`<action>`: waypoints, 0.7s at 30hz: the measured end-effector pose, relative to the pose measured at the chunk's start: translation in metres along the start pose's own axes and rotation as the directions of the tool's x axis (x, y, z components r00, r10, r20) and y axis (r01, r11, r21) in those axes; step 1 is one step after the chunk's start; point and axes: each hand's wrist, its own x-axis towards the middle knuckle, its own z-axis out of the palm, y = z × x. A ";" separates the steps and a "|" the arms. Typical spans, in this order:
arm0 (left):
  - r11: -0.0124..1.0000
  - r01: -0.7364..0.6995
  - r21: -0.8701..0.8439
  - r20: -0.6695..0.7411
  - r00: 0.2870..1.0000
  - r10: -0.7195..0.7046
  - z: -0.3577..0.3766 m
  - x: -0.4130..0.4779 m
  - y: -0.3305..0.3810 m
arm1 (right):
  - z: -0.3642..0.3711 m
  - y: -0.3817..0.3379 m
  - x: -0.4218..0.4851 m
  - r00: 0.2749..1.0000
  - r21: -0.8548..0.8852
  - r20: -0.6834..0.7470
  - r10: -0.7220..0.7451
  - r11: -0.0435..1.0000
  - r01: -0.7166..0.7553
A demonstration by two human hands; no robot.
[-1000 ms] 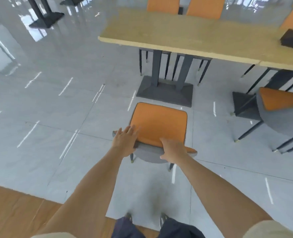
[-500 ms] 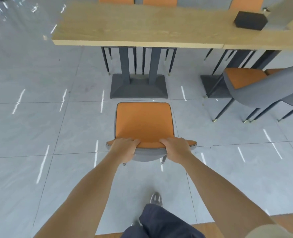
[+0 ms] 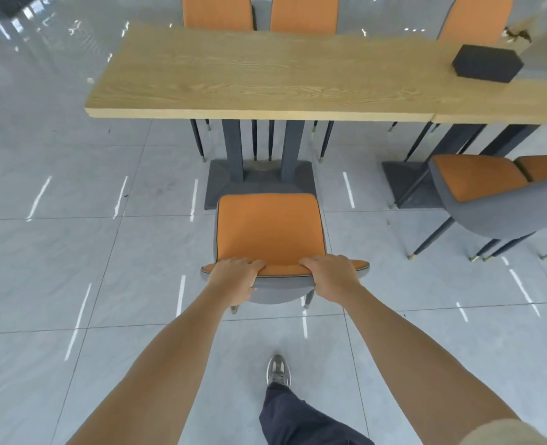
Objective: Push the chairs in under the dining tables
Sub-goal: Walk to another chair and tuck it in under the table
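Glossy grey floor tiles (image 3: 73,252) spread beneath a long wooden bench (image 3: 265,78) on a dark pedestal base. Facing it, an orange-seated chair (image 3: 269,229) stands just short of the bench edge, its seat front over the base. Both hands grip its backrest top: left hand (image 3: 233,277) and right hand (image 3: 331,277), fingers (image 3: 249,263) curled closed over the rim. Another orange chair (image 3: 487,194) stands to the right.

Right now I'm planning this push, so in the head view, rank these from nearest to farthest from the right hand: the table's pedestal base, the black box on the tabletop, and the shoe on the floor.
1. The shoe, on the floor below and slightly left of the right hand.
2. The pedestal base, ahead under the table.
3. The black box, far off on the tabletop to the right.
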 end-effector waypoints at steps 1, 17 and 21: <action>1.000 0.007 0.000 0.007 1.000 -0.007 -0.005 0.011 -0.003 | -0.005 0.006 0.011 1.000 -0.004 0.003 -0.007 1.000 0.007; 0.998 0.049 -0.032 0.026 0.999 -0.048 -0.062 0.136 -0.079 | -0.050 0.041 0.155 0.996 0.002 -0.067 -0.060 0.998 0.061; 0.998 0.040 -0.048 0.012 0.999 -0.040 -0.069 0.157 -0.095 | -0.058 0.045 0.180 0.996 0.006 -0.064 -0.054 0.998 0.055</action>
